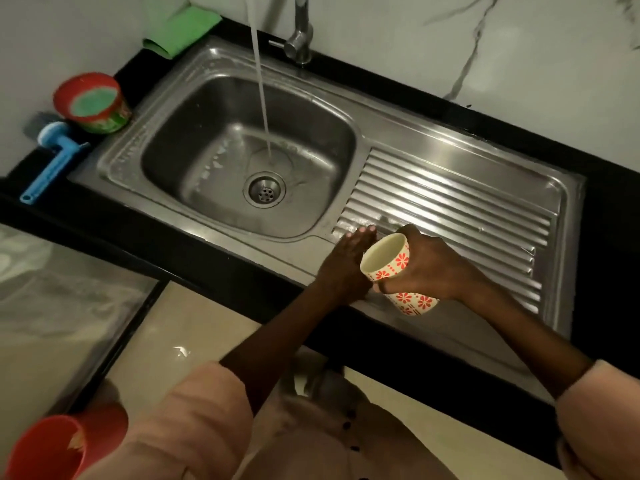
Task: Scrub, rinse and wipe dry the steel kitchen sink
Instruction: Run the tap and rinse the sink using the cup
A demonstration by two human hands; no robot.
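Note:
The steel sink (346, 109) has a basin on the left and a ribbed drainboard (450, 209) on the right. A stream of water (261, 98) runs from the tap (299, 36) onto the basin floor near the drain (265, 192). My right hand (429, 265) grips a cream cup with red flowers (388, 258), tilted with its mouth facing left, over the near edge of the drainboard. My left hand (346, 261) lies flat with straight fingers on the sink's front edge, right beside the cup's mouth.
A green cloth (183, 27) lies at the back left corner. A red tub of green paste (93, 102) and a blue-handled brush (52, 161) sit left of the sink on the black counter (606, 188). A red bucket (52, 448) stands on the floor, lower left.

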